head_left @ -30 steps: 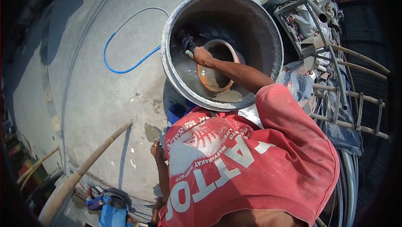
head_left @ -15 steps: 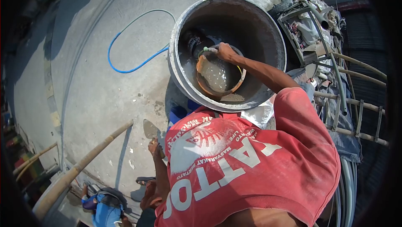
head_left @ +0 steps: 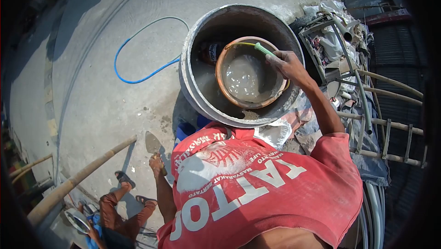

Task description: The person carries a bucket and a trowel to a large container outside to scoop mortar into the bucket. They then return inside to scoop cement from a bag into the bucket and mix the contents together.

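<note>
My right hand (head_left: 285, 65) is closed on the green grip of a bucket handle. The orange bucket (head_left: 221, 72), holding grey, watery liquid, hangs nearly level within the mouth of a large grey drum (head_left: 186, 72). Behind the bucket, a dark item with white lettering (head_left: 212, 52) shows inside the drum. Low on the left, my left hand (head_left: 157, 162) is wrapped round the handle of a trowel (head_left: 153, 142), its pointed blade directed away from me over the concrete.
A blue hose (head_left: 133, 82) loops left of the drum. Bamboo poles (head_left: 87, 178) slant in at lower left, near another person (head_left: 117, 214) in sandals. To the right lie a metal frame (head_left: 317, 26), white sacks (head_left: 331, 44) and a bamboo ladder (head_left: 390, 143).
The bucket has risen in the drum and gone from tilted to nearly level, my right hand moving right with it. At lower left the other person has stepped further into view.
</note>
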The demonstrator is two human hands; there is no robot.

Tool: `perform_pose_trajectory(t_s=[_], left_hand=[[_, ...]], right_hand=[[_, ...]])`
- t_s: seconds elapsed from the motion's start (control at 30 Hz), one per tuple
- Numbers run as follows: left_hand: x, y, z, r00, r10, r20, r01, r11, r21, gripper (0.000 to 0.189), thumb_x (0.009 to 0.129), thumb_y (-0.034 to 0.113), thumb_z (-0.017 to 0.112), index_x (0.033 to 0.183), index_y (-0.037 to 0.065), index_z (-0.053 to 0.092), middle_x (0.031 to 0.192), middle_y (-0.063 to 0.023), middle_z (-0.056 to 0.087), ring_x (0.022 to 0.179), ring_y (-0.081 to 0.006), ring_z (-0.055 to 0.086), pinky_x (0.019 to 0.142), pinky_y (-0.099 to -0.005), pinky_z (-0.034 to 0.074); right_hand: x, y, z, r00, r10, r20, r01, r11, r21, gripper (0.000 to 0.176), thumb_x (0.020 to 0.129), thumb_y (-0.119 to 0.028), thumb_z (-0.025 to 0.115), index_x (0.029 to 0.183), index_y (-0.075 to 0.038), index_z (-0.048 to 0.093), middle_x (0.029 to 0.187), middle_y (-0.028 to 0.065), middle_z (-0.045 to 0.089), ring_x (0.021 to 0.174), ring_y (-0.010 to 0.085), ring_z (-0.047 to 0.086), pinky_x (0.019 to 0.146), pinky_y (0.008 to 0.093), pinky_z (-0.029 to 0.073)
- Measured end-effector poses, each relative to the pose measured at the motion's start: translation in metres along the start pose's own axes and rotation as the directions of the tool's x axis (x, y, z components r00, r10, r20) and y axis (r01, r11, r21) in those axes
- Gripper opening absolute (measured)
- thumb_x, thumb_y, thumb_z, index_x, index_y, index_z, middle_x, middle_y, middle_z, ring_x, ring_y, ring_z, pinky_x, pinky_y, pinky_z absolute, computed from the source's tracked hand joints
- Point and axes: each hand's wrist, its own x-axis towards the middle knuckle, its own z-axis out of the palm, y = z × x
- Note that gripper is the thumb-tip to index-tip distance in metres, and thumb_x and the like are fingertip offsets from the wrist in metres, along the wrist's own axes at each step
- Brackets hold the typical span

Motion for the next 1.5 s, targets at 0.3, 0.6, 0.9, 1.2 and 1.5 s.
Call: perform_pose_trajectory(t_s=[0.3, 0.6, 0.9, 1.2, 1.5], left_hand=[[-0.028, 0.035, -0.005, 0.993, 0.102, -0.058, -0.107, 0.99, -0.091, 0.028, 0.076, 0.027, 0.061, 0.07, 0.002, 0.049, 0.051, -0.0025, 0.046, 0.038, -0.0112, 0.045, 0.034, -0.0252, 0.037], [-0.207, 0.252, -0.021, 0.86, 0.503, 0.087, -0.416, 0.788, -0.454, 0.022, 0.081, 0.023, 0.055, 0.085, 0.003, 0.048, 0.071, -0.006, 0.054, 0.056, -0.0099, 0.051, 0.044, -0.0212, 0.042], [-0.25, 0.363, 0.06, 0.592, 0.717, 0.367, -0.5, 0.685, -0.53, 0.021, 0.082, 0.015, 0.055, 0.091, -0.003, 0.049, 0.084, -0.0086, 0.057, 0.073, -0.0123, 0.056, 0.063, -0.0235, 0.05], [-0.256, 0.382, 0.078, 0.508, 0.801, 0.317, -0.467, 0.565, -0.68, 0.015, 0.079, 0.009, 0.058, 0.082, 0.005, 0.044, 0.083, -0.01, 0.057, 0.07, -0.0128, 0.057, 0.058, -0.0235, 0.051], [-0.285, 0.41, 0.094, 0.438, 0.783, 0.442, -0.348, 0.601, -0.719, 0.013, 0.081, 0.005, 0.052, 0.082, 0.003, 0.039, 0.091, -0.02, 0.056, 0.079, -0.0207, 0.06, 0.069, -0.0299, 0.053]], right_hand=[[-0.028, -0.063, -0.027, 0.981, -0.163, -0.109, 0.158, 0.986, -0.057, 0.027, 0.084, -0.027, 0.051, 0.086, -0.002, 0.06, 0.054, -0.0059, 0.039, 0.043, 0.0013, 0.03, 0.038, 0.0185, 0.021], [-0.077, -0.098, -0.063, 0.98, -0.149, -0.131, 0.188, 0.905, 0.383, 0.026, 0.086, -0.024, 0.048, 0.089, -0.001, 0.058, 0.049, -0.0086, 0.031, 0.036, 0.0005, 0.02, 0.035, 0.0185, 0.015], [-0.104, -0.114, -0.059, 0.935, -0.243, -0.258, 0.354, 0.654, 0.669, 0.027, 0.086, -0.022, 0.046, 0.088, 0.003, 0.056, 0.051, -0.0087, 0.025, 0.038, 0.0006, 0.02, 0.035, 0.0186, 0.015], [-0.087, -0.083, -0.033, 0.947, -0.164, -0.276, 0.32, 0.546, 0.774, 0.025, 0.086, -0.021, 0.045, 0.086, 0.002, 0.057, 0.05, -0.0089, 0.025, 0.039, 0.0008, 0.019, 0.035, 0.0185, 0.015], [-0.086, -0.046, -0.014, 0.878, 0.009, -0.479, 0.383, 0.588, 0.712, 0.025, 0.085, -0.023, 0.048, 0.085, 0.0, 0.059, 0.048, -0.0096, 0.026, 0.038, 0.0005, 0.02, 0.035, 0.0182, 0.014]])
